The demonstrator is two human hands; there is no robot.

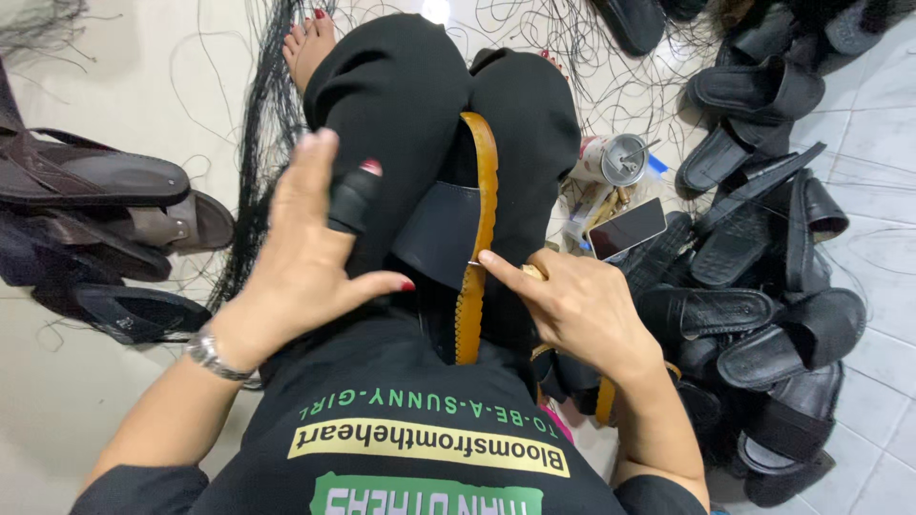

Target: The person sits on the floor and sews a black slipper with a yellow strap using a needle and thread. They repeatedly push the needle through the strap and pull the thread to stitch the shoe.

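A sandal with a tan stitched sole edge and a wide black strap stands on its side, clamped between my knees in black trousers. My right hand grips a small wooden-handled tool, its thin metal tip touching the sole edge just below the strap, index finger stretched along it. My left hand is lifted over my left thigh, fingers spread, holding nothing that I can see. One of its fingers wears a black guard. A metal watch sits on that wrist.
A heap of black sandals fills the floor on the right. Brown sandals lie stacked on the left. A phone and a metal can sit by my right knee. A bundle of black thread and loose strands lie ahead.
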